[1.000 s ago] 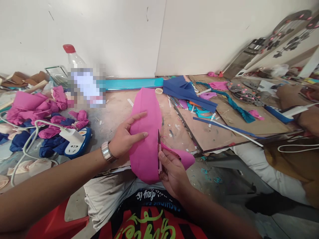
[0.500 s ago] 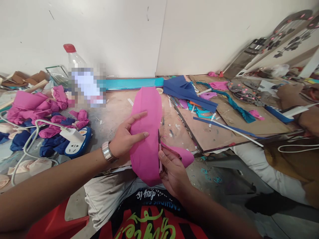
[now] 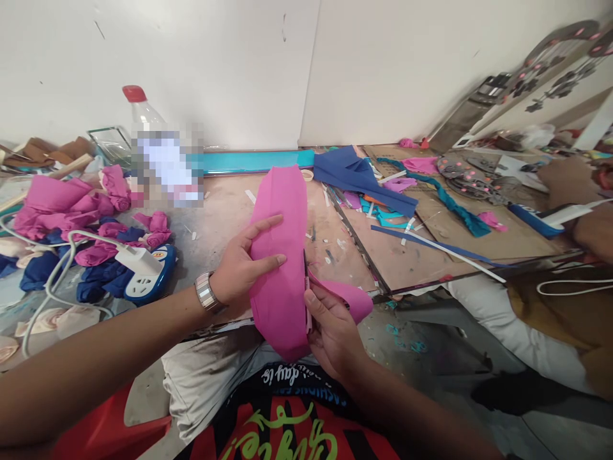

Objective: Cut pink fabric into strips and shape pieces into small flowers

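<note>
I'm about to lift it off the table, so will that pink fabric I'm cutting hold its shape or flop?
The pink fabric will probably flop: its cut strip already droops off the table edge. It looks light, held by the left hand alone. The right hand holds a blade.

The bottle (image 3: 146, 150) has its label pixelated, unreadable. The right hand (image 3: 335, 335) covers most of the blade (image 3: 305, 281), so its handle can't be made out. Far right, a co-worker's arm (image 3: 582, 211) runs off the edge.
</note>
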`<act>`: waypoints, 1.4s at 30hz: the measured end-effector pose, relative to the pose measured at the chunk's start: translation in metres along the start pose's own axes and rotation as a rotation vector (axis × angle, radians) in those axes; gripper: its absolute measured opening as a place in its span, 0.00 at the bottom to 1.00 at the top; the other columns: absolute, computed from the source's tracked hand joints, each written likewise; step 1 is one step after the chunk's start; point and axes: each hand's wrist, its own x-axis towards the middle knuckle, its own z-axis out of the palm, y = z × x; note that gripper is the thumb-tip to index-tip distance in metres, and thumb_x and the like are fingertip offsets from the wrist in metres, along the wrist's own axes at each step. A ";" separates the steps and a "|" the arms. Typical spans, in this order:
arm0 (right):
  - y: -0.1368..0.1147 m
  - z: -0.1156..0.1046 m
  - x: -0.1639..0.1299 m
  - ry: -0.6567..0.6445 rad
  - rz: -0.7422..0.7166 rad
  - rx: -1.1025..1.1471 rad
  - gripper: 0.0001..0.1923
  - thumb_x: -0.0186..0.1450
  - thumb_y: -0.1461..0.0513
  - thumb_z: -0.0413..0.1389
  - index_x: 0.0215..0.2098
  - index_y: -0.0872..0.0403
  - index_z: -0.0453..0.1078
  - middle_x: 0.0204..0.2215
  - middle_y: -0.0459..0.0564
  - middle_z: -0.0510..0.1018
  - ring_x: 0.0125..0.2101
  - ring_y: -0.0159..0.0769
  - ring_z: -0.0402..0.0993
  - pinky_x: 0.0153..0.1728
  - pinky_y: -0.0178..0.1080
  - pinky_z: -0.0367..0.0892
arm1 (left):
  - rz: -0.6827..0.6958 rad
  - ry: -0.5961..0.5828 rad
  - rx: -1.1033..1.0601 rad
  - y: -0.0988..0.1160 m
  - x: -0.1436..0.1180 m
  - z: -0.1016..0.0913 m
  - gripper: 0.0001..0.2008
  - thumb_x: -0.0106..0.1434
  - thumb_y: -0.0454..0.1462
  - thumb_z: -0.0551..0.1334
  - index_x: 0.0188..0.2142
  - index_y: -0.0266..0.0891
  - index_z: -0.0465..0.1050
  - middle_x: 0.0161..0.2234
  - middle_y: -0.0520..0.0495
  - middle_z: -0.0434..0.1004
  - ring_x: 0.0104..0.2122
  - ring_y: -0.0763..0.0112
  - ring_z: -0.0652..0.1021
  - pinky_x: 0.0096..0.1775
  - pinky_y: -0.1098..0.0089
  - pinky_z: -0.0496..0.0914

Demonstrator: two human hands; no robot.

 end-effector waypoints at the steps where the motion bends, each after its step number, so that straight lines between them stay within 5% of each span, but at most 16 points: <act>1: 0.000 0.000 0.000 -0.002 -0.001 0.003 0.19 0.53 0.53 0.72 0.38 0.54 0.77 0.16 0.39 0.67 0.18 0.25 0.53 0.20 0.31 0.49 | 0.001 0.001 0.001 0.000 0.000 0.000 0.35 0.56 0.42 0.72 0.62 0.44 0.68 0.67 0.43 0.62 0.61 0.51 0.70 0.58 0.56 0.70; 12: 0.001 0.001 -0.001 -0.058 0.006 0.009 0.18 0.56 0.53 0.70 0.42 0.50 0.77 0.20 0.41 0.71 0.20 0.29 0.61 0.24 0.33 0.57 | 0.016 0.012 0.013 -0.001 0.000 -0.001 0.35 0.56 0.42 0.72 0.62 0.44 0.69 0.66 0.42 0.64 0.64 0.50 0.67 0.61 0.54 0.67; 26: -0.005 0.003 0.003 -0.007 -0.056 -0.007 0.19 0.54 0.50 0.70 0.31 0.55 0.72 0.16 0.39 0.66 0.15 0.24 0.54 0.15 0.30 0.48 | -0.010 -0.015 -0.041 0.000 -0.003 0.003 0.36 0.55 0.40 0.73 0.63 0.45 0.67 0.66 0.42 0.64 0.60 0.51 0.71 0.58 0.55 0.70; 42: -0.006 0.004 0.005 0.025 -0.046 0.025 0.26 0.55 0.52 0.70 0.49 0.53 0.75 0.20 0.42 0.75 0.19 0.29 0.65 0.20 0.32 0.60 | -0.006 -0.037 -0.058 0.002 -0.004 0.004 0.36 0.55 0.40 0.73 0.63 0.45 0.67 0.66 0.42 0.64 0.62 0.49 0.69 0.61 0.53 0.68</act>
